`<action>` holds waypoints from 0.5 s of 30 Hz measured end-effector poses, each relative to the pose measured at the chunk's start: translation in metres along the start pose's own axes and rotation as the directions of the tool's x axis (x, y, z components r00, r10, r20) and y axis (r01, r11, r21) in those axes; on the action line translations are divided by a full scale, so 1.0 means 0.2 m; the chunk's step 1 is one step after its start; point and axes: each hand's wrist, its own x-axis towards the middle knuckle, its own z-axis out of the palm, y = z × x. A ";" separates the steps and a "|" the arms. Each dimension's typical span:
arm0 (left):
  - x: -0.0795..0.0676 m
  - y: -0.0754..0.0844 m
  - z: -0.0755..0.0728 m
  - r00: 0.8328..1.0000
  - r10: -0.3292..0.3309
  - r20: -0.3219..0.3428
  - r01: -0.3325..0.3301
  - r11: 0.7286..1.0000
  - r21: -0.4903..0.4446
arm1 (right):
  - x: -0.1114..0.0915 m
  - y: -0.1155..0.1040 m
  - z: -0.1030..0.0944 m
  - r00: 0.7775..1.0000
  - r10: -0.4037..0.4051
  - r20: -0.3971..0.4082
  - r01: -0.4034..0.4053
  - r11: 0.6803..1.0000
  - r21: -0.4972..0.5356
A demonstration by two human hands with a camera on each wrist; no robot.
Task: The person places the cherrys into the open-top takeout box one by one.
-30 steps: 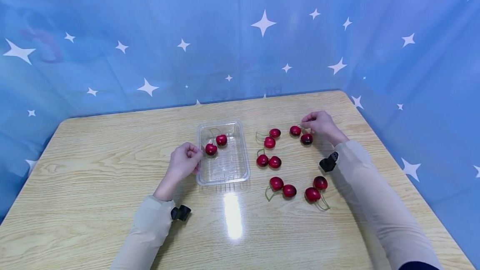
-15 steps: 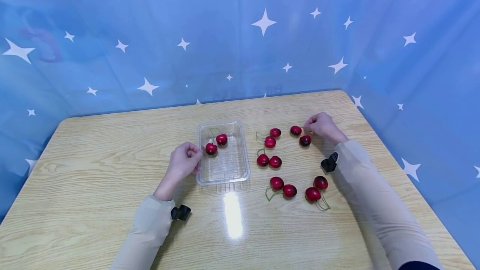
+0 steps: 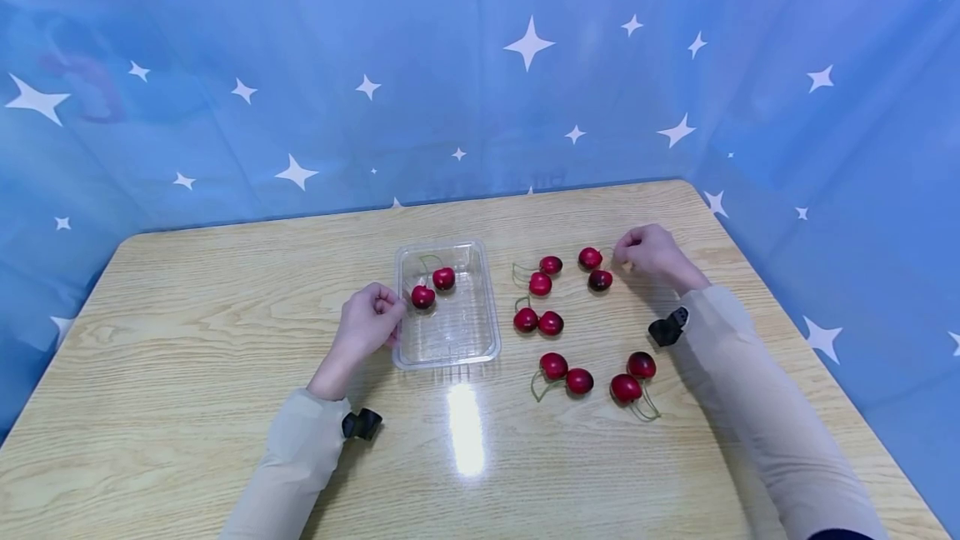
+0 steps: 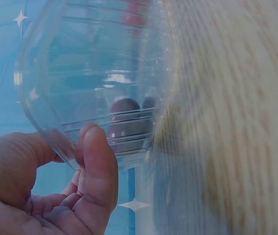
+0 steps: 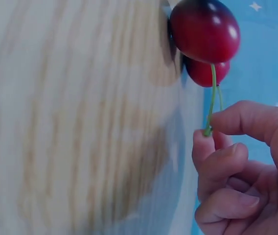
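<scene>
My left hand pinches the near-left rim of a clear plastic tray, thumb and forefinger on either side of the wall in the left wrist view. Two red cherries with green stems lie inside the tray. At the back right, my right hand pinches the joined green stems of a cherry pair between thumb and fingertips. That pair's dark-red fruits are left of the fingers, at the tabletop. The right hand's other fingers are curled in.
Between the tray and my right arm, more cherry pairs lie on the wood-grain table: one behind, one in the middle, two nearer me. A blue star-patterned curtain stands behind the table's far edge.
My right hand has shifted slightly right, still at the stems. The nearer cherry of its pair has rolled left, so both fruits now sit left of the fingers. The left hand and tray stay put.
</scene>
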 end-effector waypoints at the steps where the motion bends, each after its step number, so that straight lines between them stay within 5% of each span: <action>1: 0.00 0.00 0.00 1.000 0.000 -0.001 0.000 1.000 -0.002 | 0.00 0.00 0.00 1.000 -0.002 0.000 0.002 1.000 0.012; 15: 0.00 -0.01 0.00 1.000 0.001 -0.006 -0.001 1.000 0.003 | -0.03 -0.03 -0.01 0.996 -0.073 -0.050 0.079 0.989 0.124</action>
